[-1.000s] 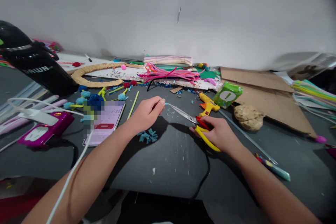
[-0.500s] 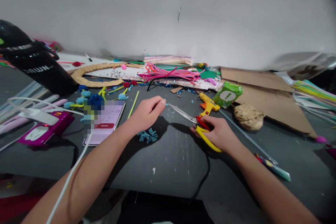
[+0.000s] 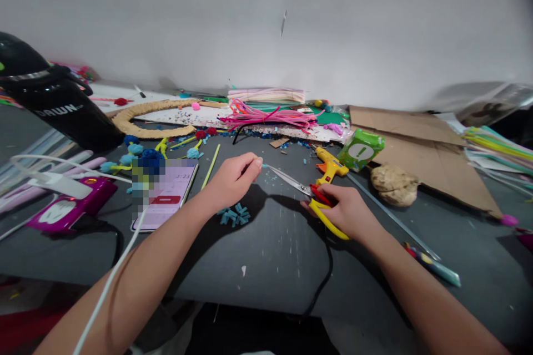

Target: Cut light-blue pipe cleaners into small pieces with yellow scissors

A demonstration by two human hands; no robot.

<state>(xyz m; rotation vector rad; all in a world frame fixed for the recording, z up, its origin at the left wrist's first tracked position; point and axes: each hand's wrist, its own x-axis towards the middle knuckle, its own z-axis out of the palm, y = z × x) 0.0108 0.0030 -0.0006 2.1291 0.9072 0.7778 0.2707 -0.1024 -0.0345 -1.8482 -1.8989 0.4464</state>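
My left hand (image 3: 236, 176) is closed in a pinch, thumb against fingers, on a small light-blue piece (image 3: 265, 166), likely of fuzzy stem; most of it is hidden by the fingertips. In my right hand (image 3: 347, 211) is a pair of scissors (image 3: 318, 205) with red and yellow handles. Their blades point left, the tips right beside the blue piece. Below my left wrist lies a small pile of short cut blue pieces (image 3: 235, 214). Fine blue bits (image 3: 272, 178) are scattered on the dark table under the blade tips.
Beyond my right hand stand a yellow glue gun (image 3: 331, 166), a green box (image 3: 361, 150) and a brown lump (image 3: 394, 184) by cardboard (image 3: 437, 161). At left are a phone (image 3: 169, 216), white cable, purple power strip (image 3: 75, 205) and black bottle (image 3: 58, 100). Pink pipe cleaners (image 3: 268, 116) lie behind.
The scissors' handles have drawn slightly closer together in my right hand. My left hand stays in place with the blue piece.
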